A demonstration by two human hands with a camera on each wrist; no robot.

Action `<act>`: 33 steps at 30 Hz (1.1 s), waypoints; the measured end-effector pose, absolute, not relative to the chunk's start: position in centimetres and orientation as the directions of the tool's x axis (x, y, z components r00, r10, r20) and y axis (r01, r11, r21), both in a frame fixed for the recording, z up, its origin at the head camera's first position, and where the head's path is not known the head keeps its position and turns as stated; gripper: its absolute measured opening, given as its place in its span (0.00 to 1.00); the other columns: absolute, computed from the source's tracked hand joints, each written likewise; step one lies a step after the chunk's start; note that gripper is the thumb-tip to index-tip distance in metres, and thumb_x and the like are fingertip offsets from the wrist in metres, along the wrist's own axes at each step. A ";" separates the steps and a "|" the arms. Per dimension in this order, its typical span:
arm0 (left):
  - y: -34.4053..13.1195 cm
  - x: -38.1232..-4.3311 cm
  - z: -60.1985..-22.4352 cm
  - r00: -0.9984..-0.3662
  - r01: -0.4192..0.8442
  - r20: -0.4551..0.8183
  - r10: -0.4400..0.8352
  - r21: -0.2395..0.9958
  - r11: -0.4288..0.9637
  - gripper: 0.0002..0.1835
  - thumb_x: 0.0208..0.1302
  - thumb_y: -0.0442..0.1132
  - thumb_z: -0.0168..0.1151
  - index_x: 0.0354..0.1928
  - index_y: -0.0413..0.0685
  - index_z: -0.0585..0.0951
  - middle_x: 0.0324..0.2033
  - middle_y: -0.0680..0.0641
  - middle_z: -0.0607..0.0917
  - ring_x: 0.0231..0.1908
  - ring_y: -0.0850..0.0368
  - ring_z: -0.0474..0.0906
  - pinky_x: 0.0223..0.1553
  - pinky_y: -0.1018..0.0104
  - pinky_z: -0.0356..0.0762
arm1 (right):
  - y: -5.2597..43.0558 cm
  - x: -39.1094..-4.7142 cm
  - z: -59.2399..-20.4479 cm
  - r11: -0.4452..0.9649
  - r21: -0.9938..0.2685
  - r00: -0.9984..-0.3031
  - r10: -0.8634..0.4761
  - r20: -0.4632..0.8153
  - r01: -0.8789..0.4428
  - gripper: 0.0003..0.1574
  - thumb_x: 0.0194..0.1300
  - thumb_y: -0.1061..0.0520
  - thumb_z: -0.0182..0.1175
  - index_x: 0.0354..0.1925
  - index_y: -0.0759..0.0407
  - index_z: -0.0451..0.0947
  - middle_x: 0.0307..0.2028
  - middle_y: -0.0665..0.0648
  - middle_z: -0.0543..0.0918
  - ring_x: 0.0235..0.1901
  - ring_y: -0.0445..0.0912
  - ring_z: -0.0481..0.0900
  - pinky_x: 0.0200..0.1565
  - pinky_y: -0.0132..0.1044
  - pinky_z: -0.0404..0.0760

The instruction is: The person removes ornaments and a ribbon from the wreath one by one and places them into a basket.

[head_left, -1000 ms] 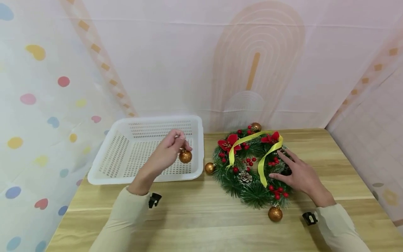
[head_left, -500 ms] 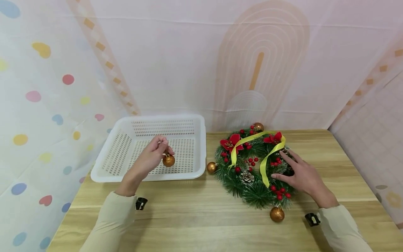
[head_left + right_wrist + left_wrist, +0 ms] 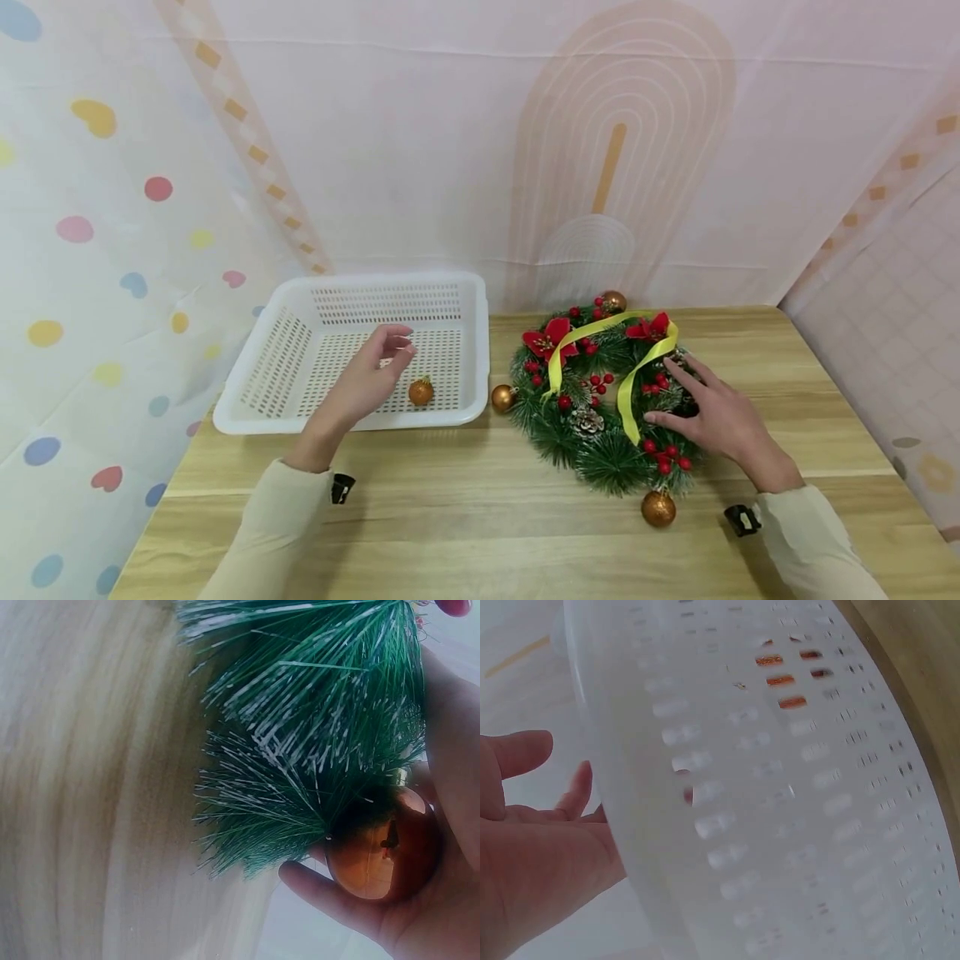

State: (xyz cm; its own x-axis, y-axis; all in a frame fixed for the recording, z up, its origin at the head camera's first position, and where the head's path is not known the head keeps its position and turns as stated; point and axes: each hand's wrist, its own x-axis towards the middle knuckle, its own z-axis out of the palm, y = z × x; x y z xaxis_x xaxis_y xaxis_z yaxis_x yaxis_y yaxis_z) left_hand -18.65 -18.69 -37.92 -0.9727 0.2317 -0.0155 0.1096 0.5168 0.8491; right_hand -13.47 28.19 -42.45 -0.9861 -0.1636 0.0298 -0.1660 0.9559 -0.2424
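Note:
My left hand (image 3: 362, 379) hovers over the white plastic basket (image 3: 482, 358), fingers loosely bent and holding nothing. Below its fingertips, a copper Christmas ball (image 3: 422, 392) lies on the basket floor; in the left wrist view its orange shows through the slots. On the right, my right hand (image 3: 723, 417) rests on the edge of a green Christmas wreath (image 3: 611, 467), thumb and fingers spread. A shiny copper ball (image 3: 382, 844) on the wreath sits against the palm in the right wrist view, hidden in the head view. Yellow ribbon (image 3: 630, 392) lies across the wreath.
More balls stick out around the wreath: a gold ball (image 3: 503, 398) at the left, beside the basket, a copper ball (image 3: 658, 508) at the front and another ball (image 3: 614, 302) at the back. The wooden table (image 3: 480, 525) ends at a patterned backdrop (image 3: 420, 167).
My left hand moved left with the copper ball, then let it go; the ball now lies in the basket and the fingers have parted. My right hand stays on the wreath.

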 end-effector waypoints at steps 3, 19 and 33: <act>-17.3 -18.3 -38.0 -0.959 0.160 0.008 0.283 0.840 0.519 0.23 0.77 0.44 0.49 0.68 0.45 0.64 0.61 0.37 0.75 0.64 0.41 0.69 0.63 0.43 0.68 | 28.2 -13.5 -42.5 0.956 -0.240 -0.986 -0.164 0.032 -0.167 0.58 0.60 0.26 0.61 0.75 0.58 0.59 0.72 0.72 0.57 0.55 0.73 0.74 0.40 0.59 0.78; -7.0 -13.7 -37.0 -0.891 0.359 0.240 0.385 0.893 0.273 0.11 0.70 0.33 0.57 0.52 0.46 0.78 0.45 0.51 0.82 0.47 0.56 0.78 0.49 0.61 0.79 | 28.1 -13.5 -42.5 0.955 -0.234 -0.984 -0.171 0.059 -0.180 0.58 0.59 0.27 0.62 0.74 0.58 0.60 0.72 0.72 0.59 0.52 0.72 0.77 0.33 0.53 0.78; 1.1 -9.3 -40.2 -0.665 0.247 0.102 0.740 0.965 0.089 0.07 0.73 0.37 0.56 0.49 0.46 0.78 0.45 0.48 0.84 0.45 0.69 0.80 0.48 0.75 0.78 | 28.2 -13.4 -42.5 0.956 -0.239 -0.985 -0.158 0.068 -0.170 0.58 0.59 0.27 0.63 0.74 0.57 0.60 0.72 0.72 0.59 0.52 0.73 0.76 0.39 0.58 0.79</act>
State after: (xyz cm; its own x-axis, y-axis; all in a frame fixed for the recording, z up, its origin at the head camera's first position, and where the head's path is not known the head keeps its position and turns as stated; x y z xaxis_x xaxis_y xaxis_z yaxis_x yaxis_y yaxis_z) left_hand -9.30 1.05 -40.25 -0.6650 0.7398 0.1022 0.2473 0.0891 0.9648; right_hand -13.45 28.23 -42.51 -0.9850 -0.1584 0.0683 -0.1703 0.9559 -0.2393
